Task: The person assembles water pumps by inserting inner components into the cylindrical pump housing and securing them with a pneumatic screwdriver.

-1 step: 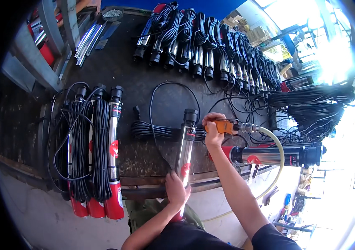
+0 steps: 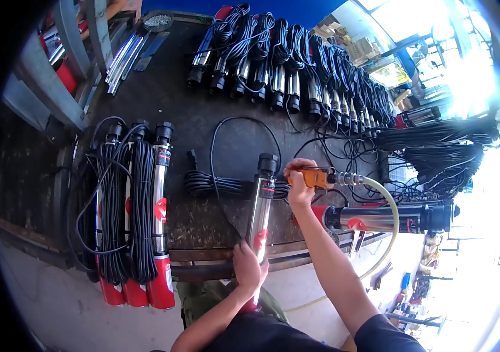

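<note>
Dark, worn workbench [image 2: 203,117] fills the frame, with me at its lower edge working on a submersible pump [image 2: 260,202].

At lower centre my left hand [image 2: 248,267] is wrapped around the pump's red lower end; it lies at mid-frame with its black cap pointing up the frame. My right hand [image 2: 300,186], just right of the cap, grips an orange air tool [image 2: 315,176] with a pale hose [image 2: 388,205]. Three cable-wrapped pumps [image 2: 138,217] lie at left.
</note>
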`<state>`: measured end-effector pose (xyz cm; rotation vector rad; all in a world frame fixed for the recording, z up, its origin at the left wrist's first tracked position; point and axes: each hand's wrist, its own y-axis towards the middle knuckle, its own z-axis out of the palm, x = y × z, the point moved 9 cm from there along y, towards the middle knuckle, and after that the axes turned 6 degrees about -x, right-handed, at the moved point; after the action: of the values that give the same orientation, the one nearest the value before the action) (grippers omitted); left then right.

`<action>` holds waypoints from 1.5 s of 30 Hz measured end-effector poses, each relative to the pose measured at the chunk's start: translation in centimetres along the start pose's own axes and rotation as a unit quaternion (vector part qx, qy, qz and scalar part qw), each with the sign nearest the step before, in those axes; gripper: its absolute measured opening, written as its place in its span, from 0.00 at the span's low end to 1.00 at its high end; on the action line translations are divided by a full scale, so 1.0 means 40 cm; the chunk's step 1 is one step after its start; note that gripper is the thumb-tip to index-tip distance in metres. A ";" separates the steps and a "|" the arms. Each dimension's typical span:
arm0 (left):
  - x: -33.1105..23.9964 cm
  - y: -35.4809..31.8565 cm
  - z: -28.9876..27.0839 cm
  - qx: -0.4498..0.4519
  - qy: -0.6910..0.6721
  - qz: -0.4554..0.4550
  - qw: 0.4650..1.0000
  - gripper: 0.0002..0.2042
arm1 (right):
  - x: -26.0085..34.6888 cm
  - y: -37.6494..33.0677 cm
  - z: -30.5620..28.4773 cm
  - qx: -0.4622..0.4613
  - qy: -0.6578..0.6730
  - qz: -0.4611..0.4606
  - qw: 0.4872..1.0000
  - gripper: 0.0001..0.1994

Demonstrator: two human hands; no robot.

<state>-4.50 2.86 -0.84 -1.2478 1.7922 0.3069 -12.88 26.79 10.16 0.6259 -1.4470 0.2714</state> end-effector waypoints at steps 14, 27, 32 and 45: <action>-0.020 -0.009 -0.007 -0.027 0.021 0.024 0.999 0.38 | -0.033 0.010 -0.027 -0.014 0.006 0.031 0.999 0.08; -0.013 -0.019 0.009 -0.031 0.010 0.051 0.998 0.43 | 0.007 -0.006 -0.022 -0.053 0.033 -0.027 0.998 0.08; -0.011 -0.024 0.015 -0.038 0.012 0.066 0.997 0.43 | 0.055 -0.007 -0.033 -0.078 0.084 -0.042 0.992 0.09; 0.057 -0.017 -0.064 -0.035 0.068 -0.003 0.997 0.47 | -0.250 -0.613 -0.327 -0.406 0.350 0.414 0.736 0.27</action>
<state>-5.48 -0.49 -0.98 -1.3522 1.9058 0.2899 9.84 15.98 -5.30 -0.8303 -0.8559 0.4566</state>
